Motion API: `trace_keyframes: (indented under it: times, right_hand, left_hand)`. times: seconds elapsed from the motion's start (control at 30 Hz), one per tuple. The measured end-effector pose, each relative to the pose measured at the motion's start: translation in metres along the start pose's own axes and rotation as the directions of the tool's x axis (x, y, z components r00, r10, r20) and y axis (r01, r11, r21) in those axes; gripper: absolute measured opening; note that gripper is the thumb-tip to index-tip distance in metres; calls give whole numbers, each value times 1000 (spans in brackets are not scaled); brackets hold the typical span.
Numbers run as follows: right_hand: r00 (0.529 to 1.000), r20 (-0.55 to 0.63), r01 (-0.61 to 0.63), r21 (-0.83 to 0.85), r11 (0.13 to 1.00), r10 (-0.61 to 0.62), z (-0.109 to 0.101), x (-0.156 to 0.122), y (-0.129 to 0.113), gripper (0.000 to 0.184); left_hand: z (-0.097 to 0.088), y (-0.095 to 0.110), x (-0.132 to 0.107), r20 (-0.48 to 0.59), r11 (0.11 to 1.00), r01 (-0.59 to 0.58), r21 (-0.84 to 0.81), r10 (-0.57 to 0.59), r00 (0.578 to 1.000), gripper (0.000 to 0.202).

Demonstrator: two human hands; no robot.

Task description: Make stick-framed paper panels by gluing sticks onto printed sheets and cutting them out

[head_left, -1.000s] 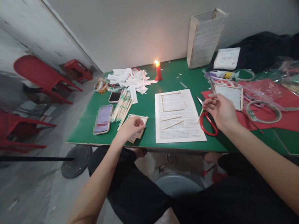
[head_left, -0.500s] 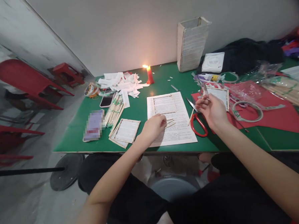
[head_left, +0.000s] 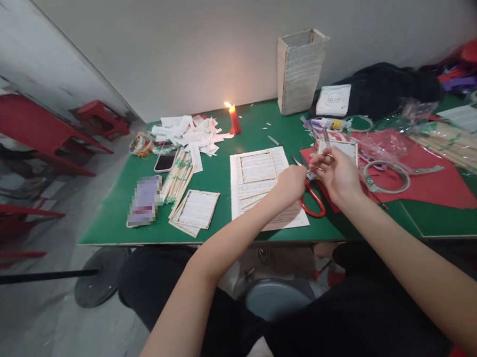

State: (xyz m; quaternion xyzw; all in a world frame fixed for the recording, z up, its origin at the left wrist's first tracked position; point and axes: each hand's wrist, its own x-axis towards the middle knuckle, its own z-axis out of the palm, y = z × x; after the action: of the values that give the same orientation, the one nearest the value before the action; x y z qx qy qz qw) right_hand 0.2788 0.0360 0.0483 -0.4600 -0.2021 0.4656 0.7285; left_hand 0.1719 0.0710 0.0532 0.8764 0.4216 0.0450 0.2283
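My left hand (head_left: 292,183) is closed beside the scissors (head_left: 314,200) with red handles, at the right edge of a printed sheet (head_left: 300,218). Anything in its fingers is hidden. My right hand (head_left: 338,176), fingers curled, grips a slim, pale stick-like tool (head_left: 326,137) that points upward; its exact kind is unclear. A square stick frame (head_left: 257,167) lies on the upper part of the sheet. Below it, thin wooden sticks (head_left: 251,200) are partly covered by my left forearm. Another papered frame (head_left: 349,149) sits behind my right hand.
A lit red candle (head_left: 234,120) stands at the back, near paper strips (head_left: 188,130) and a tall papered box (head_left: 302,74). At left are stick bundles (head_left: 178,176), stacked frames (head_left: 194,208) and phones. Tape (head_left: 386,177) and red paper (head_left: 434,173) lie at right.
My left hand has moved right, from the loose sticks on the sheet to beside the scissors and my right hand. My right hand still holds the slim tool. The view has shifted slightly.
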Motion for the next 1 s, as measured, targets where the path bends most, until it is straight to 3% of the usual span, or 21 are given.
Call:
trace_keyframes:
  times: [0.2,0.3,0.4,0.53,0.6,0.67,1.0]
  right_hand:
    - [1000,-4,11,0,1000,-11,1,2,1,24]
    - [1000,8,13,-15,1000,-13,0,1,2,26]
    - [1000,5,17,-17,1000,-16,-4,0,1,24]
    - [1000,9,5,-7,1000,-5,-6,1,0,23]
    - [1000,15,12,-11,1000,-12,-5,1,1,22]
    - [1000,8,5,-19,1000,-5,-1,0,2,23]
    - [999,6,-48,-60,997,48,0,1,13,25]
  left_hand:
    - [-10,5,15,46,1000,-4,-8,5,999,10]
    - [-29,-9,5,53,999,38,-25,-36,998,3]
    - [-57,-48,-40,30,993,105,-45,-104,994,9]
    - [-89,-121,-122,-59,940,319,-123,-328,943,12]
    - [-95,-149,-151,23,900,402,-169,-404,915,14]
    - [-93,-166,-165,77,895,410,-177,-403,912,15]
    - [-80,-174,-151,108,912,387,-136,-375,921,17]
